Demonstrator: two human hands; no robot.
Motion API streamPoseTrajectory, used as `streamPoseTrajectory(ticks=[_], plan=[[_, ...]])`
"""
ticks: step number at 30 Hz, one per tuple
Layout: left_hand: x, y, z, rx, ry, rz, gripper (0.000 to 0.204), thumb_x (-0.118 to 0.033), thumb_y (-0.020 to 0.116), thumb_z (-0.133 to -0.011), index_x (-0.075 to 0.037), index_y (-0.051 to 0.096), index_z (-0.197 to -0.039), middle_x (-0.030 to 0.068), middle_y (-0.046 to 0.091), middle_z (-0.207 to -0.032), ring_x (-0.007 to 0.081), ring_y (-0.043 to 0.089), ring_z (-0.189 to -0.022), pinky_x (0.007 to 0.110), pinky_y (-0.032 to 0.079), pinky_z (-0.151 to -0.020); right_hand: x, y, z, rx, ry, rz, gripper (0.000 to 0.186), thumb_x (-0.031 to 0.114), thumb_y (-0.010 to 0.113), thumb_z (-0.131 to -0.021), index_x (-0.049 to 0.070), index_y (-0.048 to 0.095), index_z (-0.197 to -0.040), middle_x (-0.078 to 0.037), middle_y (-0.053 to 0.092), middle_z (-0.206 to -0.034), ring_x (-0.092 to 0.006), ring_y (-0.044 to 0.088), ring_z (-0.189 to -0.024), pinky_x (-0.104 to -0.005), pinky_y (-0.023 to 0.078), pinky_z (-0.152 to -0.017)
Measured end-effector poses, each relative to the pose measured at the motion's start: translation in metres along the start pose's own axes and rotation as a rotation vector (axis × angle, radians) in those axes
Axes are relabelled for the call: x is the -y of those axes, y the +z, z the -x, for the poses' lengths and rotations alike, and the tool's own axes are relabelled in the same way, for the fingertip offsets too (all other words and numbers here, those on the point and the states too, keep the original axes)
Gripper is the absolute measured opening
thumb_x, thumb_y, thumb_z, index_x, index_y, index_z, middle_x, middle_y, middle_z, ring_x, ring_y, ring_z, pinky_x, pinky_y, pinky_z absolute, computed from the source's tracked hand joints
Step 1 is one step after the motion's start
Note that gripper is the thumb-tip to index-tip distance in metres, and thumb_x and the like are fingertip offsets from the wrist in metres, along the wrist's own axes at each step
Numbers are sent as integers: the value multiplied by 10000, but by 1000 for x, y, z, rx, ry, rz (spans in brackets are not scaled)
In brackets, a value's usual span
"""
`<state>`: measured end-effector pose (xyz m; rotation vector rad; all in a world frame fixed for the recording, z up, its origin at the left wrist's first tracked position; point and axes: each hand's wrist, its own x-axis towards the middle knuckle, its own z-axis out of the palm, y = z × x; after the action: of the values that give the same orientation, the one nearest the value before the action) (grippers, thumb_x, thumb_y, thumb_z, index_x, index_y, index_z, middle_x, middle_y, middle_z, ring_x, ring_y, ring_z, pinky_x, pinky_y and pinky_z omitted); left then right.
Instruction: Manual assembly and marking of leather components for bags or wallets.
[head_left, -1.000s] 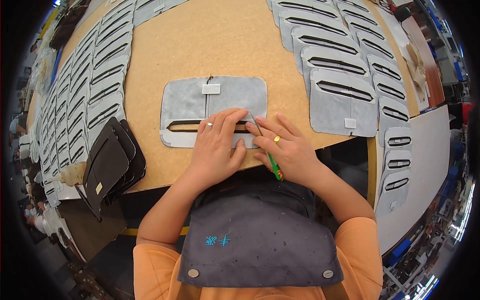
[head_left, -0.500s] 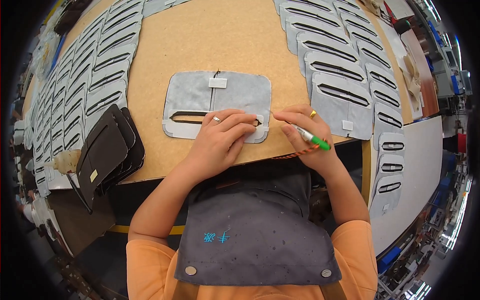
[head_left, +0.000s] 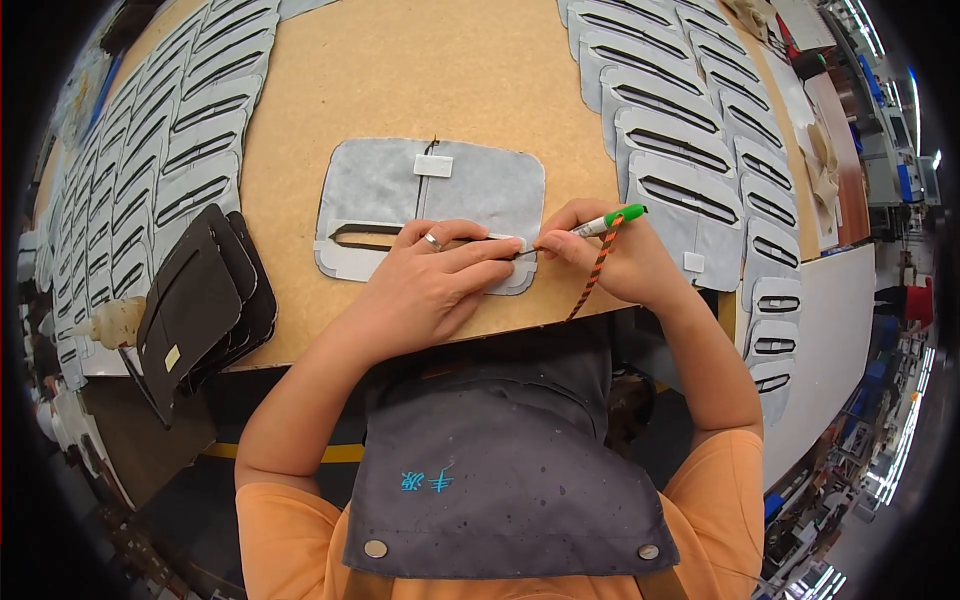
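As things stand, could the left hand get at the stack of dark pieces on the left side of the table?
Probably yes. The left hand lies flat on the grey panel, holding nothing, and only bare tabletop separates it from the stack of dark pieces.

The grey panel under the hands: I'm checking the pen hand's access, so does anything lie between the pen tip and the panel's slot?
Nothing visible does. The right hand brings the green-capped pen to the slot's right end on the grey panel, beside the fingertips of the left hand, which presses flat on the panel.
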<state>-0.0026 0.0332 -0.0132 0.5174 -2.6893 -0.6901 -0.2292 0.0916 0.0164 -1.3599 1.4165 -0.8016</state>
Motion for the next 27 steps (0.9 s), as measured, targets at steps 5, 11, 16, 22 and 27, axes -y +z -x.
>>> streamPoseTrajectory(ticks=[5, 11, 16, 22, 27], plan=[[-1, -1, -3, 15, -34, 7, 250, -88, 609, -759, -156, 625, -999, -77, 591, -1201, 180, 535, -1066, 332, 352, -837, 14, -13, -10, 153, 59, 214, 100, 118, 645, -851, 20, 641, -834, -51, 653, -798, -108, 603, -756, -241, 465, -694], [-1, 1, -1, -19, -38, 24, 228, -77, 605, -759, -153, 619, -973, -74, 602, -1187, 184, 543, -1052, 332, 356, -842, -13, 7, 24, 7, -628, 538, 132, 78, 681, -778, 72, 621, -895, -52, 646, -816, -226, 623, -756, -408, 435, -945], [1, -1, -1, 4, -52, 52, 247, -70, 607, -763, -141, 605, -999, -65, 604, -1188, 194, 545, -1054, 336, 357, -862, -41, 26, 49, -193, -698, 594, 218, 37, 682, -775, 44, 639, -989, -47, 628, -839, -211, 589, -729, -411, 463, -896], [-3, 1, 0, 12, -44, 1, 277, -94, 583, -792, -131, 575, -1066, -45, 566, -1237, 194, 528, -1089, 359, 352, -898, -35, 38, 46, -429, -624, 470, 278, -7, 664, -768, 37, 609, -1037, -81, 624, -919, -228, 589, -837, -351, 481, -822], [-2, 2, 0, -28, -6, -53, 353, -78, 568, -789, -116, 558, -1140, 20, 531, -1230, 203, 526, -1080, 353, 348, -906, -31, 50, 31, -366, -564, 572, 315, 2, 641, -773, 17, 564, -1079, -101, 634, -995, -282, 592, -958, -379, 454, -861]])
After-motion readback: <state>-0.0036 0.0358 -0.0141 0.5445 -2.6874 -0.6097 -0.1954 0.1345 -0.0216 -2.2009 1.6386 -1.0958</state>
